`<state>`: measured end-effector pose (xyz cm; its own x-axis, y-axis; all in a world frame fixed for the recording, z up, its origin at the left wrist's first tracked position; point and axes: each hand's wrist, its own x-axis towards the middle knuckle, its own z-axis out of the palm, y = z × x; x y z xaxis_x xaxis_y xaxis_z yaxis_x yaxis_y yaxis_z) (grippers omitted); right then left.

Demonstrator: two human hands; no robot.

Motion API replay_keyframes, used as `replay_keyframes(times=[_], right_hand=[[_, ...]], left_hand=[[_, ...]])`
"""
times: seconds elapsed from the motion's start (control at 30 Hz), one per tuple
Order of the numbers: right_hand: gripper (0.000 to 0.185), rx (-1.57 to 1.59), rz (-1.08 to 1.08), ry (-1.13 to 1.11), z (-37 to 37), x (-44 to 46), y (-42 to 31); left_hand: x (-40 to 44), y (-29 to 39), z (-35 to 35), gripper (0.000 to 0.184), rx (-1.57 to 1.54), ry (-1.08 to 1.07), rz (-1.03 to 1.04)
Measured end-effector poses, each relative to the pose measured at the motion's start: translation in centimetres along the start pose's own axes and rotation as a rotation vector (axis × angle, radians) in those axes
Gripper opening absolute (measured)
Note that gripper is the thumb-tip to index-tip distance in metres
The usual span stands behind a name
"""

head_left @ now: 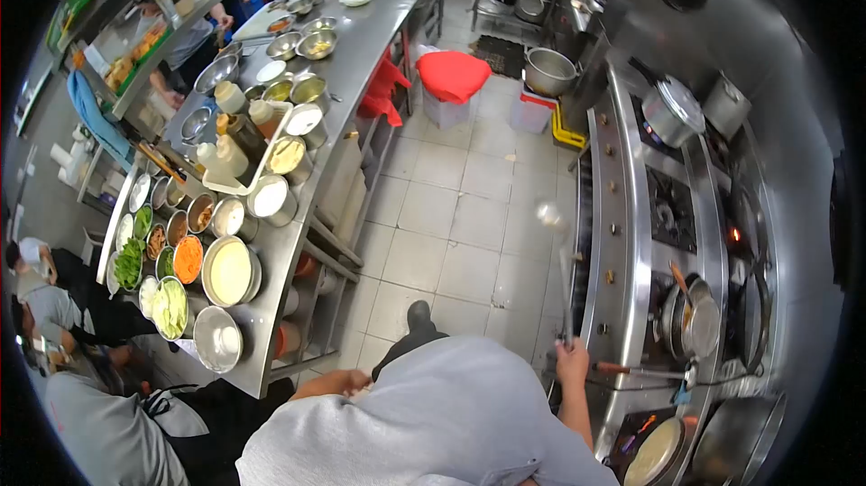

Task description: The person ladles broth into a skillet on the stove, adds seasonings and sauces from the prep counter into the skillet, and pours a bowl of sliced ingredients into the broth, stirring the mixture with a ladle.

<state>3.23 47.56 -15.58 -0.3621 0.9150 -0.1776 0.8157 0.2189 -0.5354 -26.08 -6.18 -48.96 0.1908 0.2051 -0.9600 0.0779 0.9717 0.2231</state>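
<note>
Head view: right hand (571,362) is clenched on the grip end of a long-handled metal utensil (566,288), likely a ladle. It's just beside the front of the brushed stainless stove (622,215), over the floor side, not above any pan. Far end is rounded, pale, blurred; can't tell if it's loaded.

Left hand (352,383) is low by the torso, well apart from the stove. Fingers look curled; can't tell if it grips anything.

Step in hand, my read: handling the utensil alongside the stove. Any move in over the burners calls for clearing the brown-handled tool (640,371) lying crosswise on the stove.

Stove, near end: round pan of smooth cream-coloured liquid (654,454), orange-blue flame beside it. Mid: shallow round metal pan (699,328), wooden handle sticking up. Far end: dull silver lidded pot (672,112).

Across the aisle from the stove: flat steel counter (285,256) with round tubs, incl. 1 of fine orange shreds (188,259), 1 of smooth pale-yellow liquid (229,271). Glossy square floor tiles (433,206) between.
</note>
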Motion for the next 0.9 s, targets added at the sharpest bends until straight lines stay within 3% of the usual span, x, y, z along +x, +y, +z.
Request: replay_keyframes(times=[0.1, 0.13, 0.2, 0.23, 0.3, 0.37, 0.43, 0.5, 0.57, 0.63, 0.87, 0.9], right_hand=[[0.039, -0.210, 0.096, -0.147, 4.5, 1.6, 0.0], [0.039, -0.219, 0.087, -0.161, 5.7, 1.6, 0.3], [0.027, 0.163, 0.583, -0.479, 7.7, 2.7, -1.5], [0.027, 0.222, 0.701, -0.586, 8.5, 3.3, -2.5], [0.028, 0.162, 0.624, -0.698, 9.7, 3.9, -3.8], [0.029, 0.068, 0.499, -0.723, 10.5, 4.6, -5.0], [0.029, 0.012, 0.430, -0.726, 11.3, 5.9, -6.2], [0.030, -0.027, 0.387, -0.728, 12.0, 7.6, -7.5], [0.031, -0.060, 0.363, -0.728, 12.6, 9.5, -8.8], [0.031, -0.088, 0.352, -0.736, 13.3, 11.5, -9.8], [0.034, -0.138, 0.327, -0.773, 15.7, 21.8, -13.3], [0.034, -0.144, 0.323, -0.781, 15.9, 23.5, -13.9]], left_hand=[[0.2, -1.4, -1.2, 0.071, 0.141, 0.044, -0.027], [-0.6, -2.8, -2.0, 0.068, 0.269, 0.071, 0.447], [-8.3, 3.5, -3.4, 0.064, -0.355, 0.181, 0.217], [-16.6, 9.7, -3.9, 0.062, -0.668, 0.284, 0.145], [-6.8, 7.5, -7.5, 0.057, -1.215, 0.155, 0.303], [-13.7, 12.9, -11.3, 0.052, -1.492, 0.147, 0.552], [-18.8, 18.1, -15.1, 0.055, -1.530, 0.145, 0.574], [-19.4, 21.3, -17.5, 0.057, -1.362, 0.192, 0.649], [-25.6, 26.9, -19.5, 0.063, -0.930, 0.367, 0.822], [-31.4, 31.4, -22.3, 0.069, -0.574, 0.180, 0.758], [-31.7, 40.2, -31.4, 0.072, -0.422, 0.058, 0.617], [-30.7, 40.5, -32.9, 0.065, -0.342, 0.231, 0.636]])
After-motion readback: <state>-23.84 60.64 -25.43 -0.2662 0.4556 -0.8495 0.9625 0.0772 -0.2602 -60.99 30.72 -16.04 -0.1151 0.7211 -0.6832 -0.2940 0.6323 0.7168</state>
